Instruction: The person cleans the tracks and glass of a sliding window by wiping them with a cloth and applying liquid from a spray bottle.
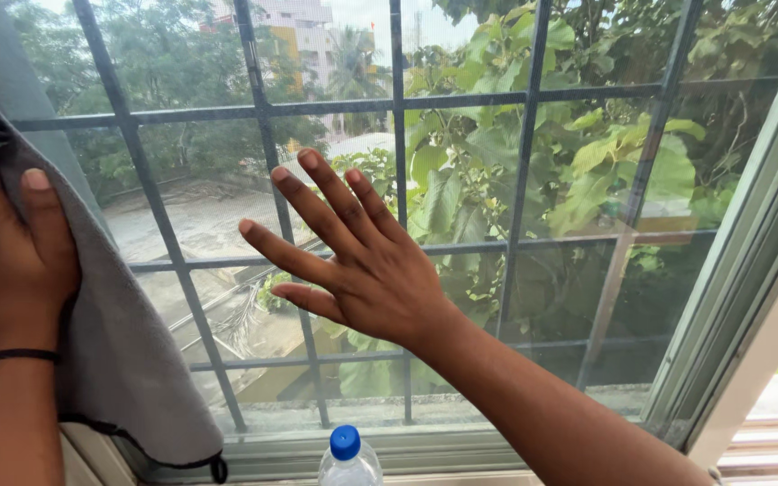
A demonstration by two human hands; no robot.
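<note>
Hands apart: our left hand (6,247) presses the grey cloth (114,342) flat on the window pane (578,297), right hand (353,256) splayed empty on glass above a blue-capped bottle (349,461); we judge wiping underway, next needing a firm sweep.

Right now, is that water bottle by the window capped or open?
Capped. The bottle stands upright at the sill with its blue cap on top. How full it is, cannot tell.
</note>
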